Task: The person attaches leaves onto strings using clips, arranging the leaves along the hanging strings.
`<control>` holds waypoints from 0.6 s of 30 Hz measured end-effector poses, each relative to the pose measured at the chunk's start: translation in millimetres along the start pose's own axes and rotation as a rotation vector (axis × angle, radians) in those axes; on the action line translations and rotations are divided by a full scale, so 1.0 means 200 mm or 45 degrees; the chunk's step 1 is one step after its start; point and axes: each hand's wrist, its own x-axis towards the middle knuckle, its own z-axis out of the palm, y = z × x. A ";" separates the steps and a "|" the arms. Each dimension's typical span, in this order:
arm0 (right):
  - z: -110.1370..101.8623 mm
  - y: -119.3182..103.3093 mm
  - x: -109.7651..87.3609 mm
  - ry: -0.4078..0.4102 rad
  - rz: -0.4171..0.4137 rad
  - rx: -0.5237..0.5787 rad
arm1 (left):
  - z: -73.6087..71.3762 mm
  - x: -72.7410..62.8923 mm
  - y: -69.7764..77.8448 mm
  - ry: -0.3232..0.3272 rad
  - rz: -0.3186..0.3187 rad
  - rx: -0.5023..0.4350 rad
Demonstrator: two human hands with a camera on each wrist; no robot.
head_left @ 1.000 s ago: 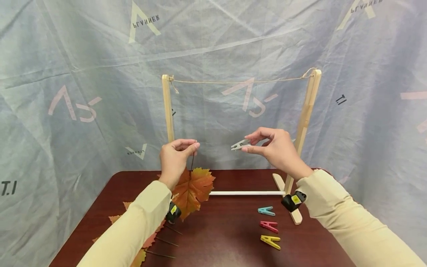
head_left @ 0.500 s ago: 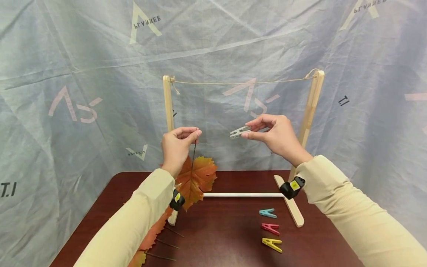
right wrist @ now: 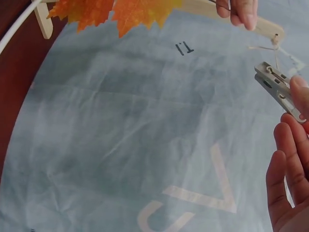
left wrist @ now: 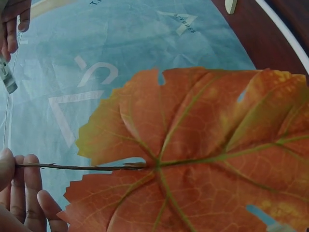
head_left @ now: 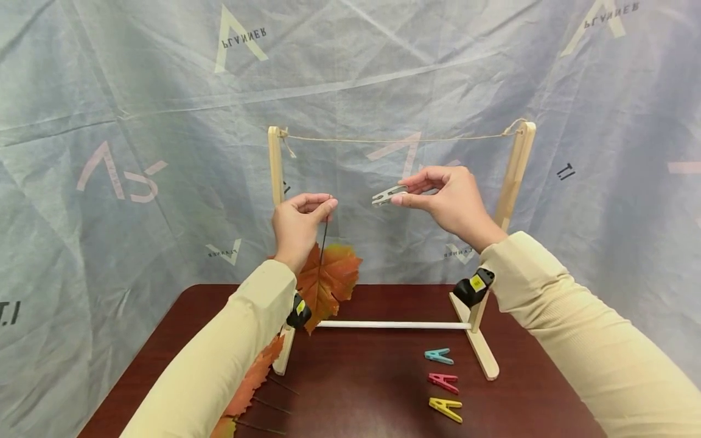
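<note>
My left hand (head_left: 300, 226) pinches the thin brown stem of an orange maple-like leaf (head_left: 331, 275), which hangs below the fingers. In the left wrist view the leaf (left wrist: 193, 140) fills much of the frame, its stem (left wrist: 82, 167) running to the thumb and fingertips. To the right, my right hand (head_left: 457, 201) holds a grey clothespin (head_left: 389, 196) between thumb and fingers, its nose pointing left. The right wrist view shows that clothespin (right wrist: 275, 86) with its jaws together. Both hands are below a twine line (head_left: 383, 140) in the head view.
The twine spans two wooden posts (head_left: 515, 173) joined low down by a white rod (head_left: 394, 325). Blue (head_left: 439, 356), red (head_left: 443, 382) and yellow (head_left: 446, 409) clothespins lie on the dark red table (head_left: 350, 377). More leaves (head_left: 254, 377) lie partly hidden beneath the left forearm.
Both hands have risen toward the twine, carrying the leaf and the grey clothespin. The left hand has also shifted slightly right, and the clothespin slightly left.
</note>
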 end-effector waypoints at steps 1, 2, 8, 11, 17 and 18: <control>0.00 -0.01 0.01 0.002 -0.003 -0.008 | 0.00 0.01 0.00 0.002 0.006 0.006; 0.00 -0.02 0.02 0.003 -0.007 -0.011 | 0.01 0.02 0.01 0.007 0.013 0.010; 0.00 -0.05 0.09 0.010 -0.027 -0.014 | 0.02 0.08 0.03 0.043 0.040 0.020; 0.00 -0.06 0.13 0.035 -0.044 -0.010 | 0.03 0.11 0.04 0.058 0.055 0.011; 0.00 -0.10 0.20 0.049 -0.050 0.008 | 0.06 0.15 0.07 0.078 0.064 -0.005; 0.00 -0.11 0.21 0.049 -0.056 0.011 | 0.06 0.16 0.07 0.079 0.064 -0.008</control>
